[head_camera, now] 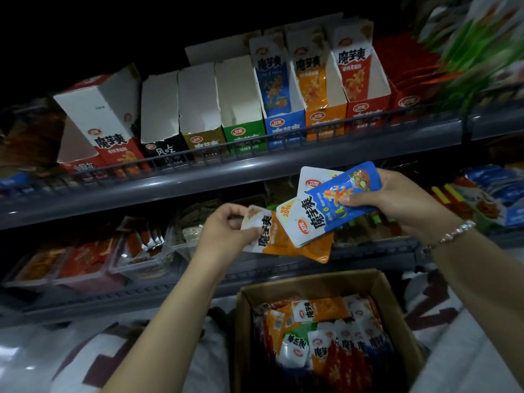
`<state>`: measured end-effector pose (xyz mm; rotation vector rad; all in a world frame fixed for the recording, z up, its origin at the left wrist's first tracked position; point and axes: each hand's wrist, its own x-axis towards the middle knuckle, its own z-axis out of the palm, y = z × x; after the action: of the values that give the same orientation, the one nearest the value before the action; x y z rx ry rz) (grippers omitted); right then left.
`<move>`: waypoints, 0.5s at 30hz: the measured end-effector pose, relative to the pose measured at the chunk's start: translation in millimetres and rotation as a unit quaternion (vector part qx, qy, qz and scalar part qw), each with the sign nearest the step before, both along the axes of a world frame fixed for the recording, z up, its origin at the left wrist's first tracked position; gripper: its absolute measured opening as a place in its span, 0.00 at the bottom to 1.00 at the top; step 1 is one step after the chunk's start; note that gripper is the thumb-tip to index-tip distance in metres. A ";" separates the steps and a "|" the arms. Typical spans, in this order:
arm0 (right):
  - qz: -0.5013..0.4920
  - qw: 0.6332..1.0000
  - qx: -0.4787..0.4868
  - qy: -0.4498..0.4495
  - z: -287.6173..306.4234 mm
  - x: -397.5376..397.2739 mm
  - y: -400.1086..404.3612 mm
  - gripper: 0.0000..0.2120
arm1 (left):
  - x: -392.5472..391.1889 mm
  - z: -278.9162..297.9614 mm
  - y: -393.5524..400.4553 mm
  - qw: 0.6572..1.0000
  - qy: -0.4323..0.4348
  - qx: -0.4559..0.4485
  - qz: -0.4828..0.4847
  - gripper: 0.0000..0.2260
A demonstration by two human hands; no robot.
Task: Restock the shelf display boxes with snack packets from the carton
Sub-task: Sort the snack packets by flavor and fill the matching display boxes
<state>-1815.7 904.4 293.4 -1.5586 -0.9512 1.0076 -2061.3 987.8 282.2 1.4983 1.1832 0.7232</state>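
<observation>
- Left hand (pixel 226 225), mid-frame below the upper shelf rail: fingers and thumb curled, pinching the white top edge of an orange packet (pixel 286 239). Packet hangs tilted, its lower corner toward the right.
- Right hand (pixel 397 199), to the right and slightly higher: thumb pressed over a fanned bunch of packets, fingers wrapped behind. A blue packet (pixel 340 191) is on top, with a white-and-blue packet (pixel 303 219) below it and another white one behind. How many are in the bunch cannot be told.
- The orange packet's right part lies under the fanned bunch; the two overlap.
- A bead bracelet (pixel 453 234) sits on the right wrist.
- Carton (pixel 312 282), near and low, between the forearms: open top, loosely filled with orange, white, red, blue and green packets (pixel 326 336).
- Upper shelf (pixel 255 171), far: row of display boxes behind a wire rail. From the left: a red box (pixel 113 137) leaning, then black, olive and green boxes (pixel 243 134) showing only white inner walls.
- Further right: blue box (pixel 283 126), orange box (pixel 323 120) and red box (pixel 365 109), each with packets standing upright in it.
- Lower shelf (pixel 99 262), left: clear trays of red and orange goods, dim and blurred.
- Top right corner: green and white packaging, motion-blurred.
</observation>
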 end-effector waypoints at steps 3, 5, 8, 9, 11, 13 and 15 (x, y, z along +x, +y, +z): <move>0.006 0.999 -0.010 0.030 -3.7 1.0 2.2 0.13 | 2.0 1.8 0.1 0.998 -0.048 -0.014 0.048 0.03; 0.008 0.998 -0.014 0.053 -4.8 -1.9 4.3 0.12 | 5.0 4.6 -2.5 0.989 -0.102 -0.076 0.071 0.02; 0.006 0.994 -0.018 0.109 -7.1 -5.7 6.6 0.15 | 10.0 8.7 -8.2 0.955 -0.175 -0.229 0.069 0.11; 0.008 0.992 -0.020 0.121 -7.5 -6.6 6.9 0.16 | 11.0 9.4 -9.7 0.942 -0.188 -0.274 0.056 0.13; 0.013 0.990 -0.030 0.135 -8.1 -9.0 6.6 0.14 | 12.6 8.1 -11.3 0.917 -0.218 -0.333 0.023 0.17; 0.016 0.990 -0.042 0.132 -9.8 -11.2 7.2 0.10 | 13.1 4.6 -9.8 0.898 -0.255 -0.359 -0.009 0.20; 0.013 0.991 -0.055 0.122 -10.4 -12.4 7.4 0.06 | 11.6 3.7 -8.4 0.887 -0.272 -0.371 -0.038 0.21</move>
<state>-1828.1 911.8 283.0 -1.4742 -0.7581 1.2568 -2049.7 979.4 285.8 0.6292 0.8111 0.4965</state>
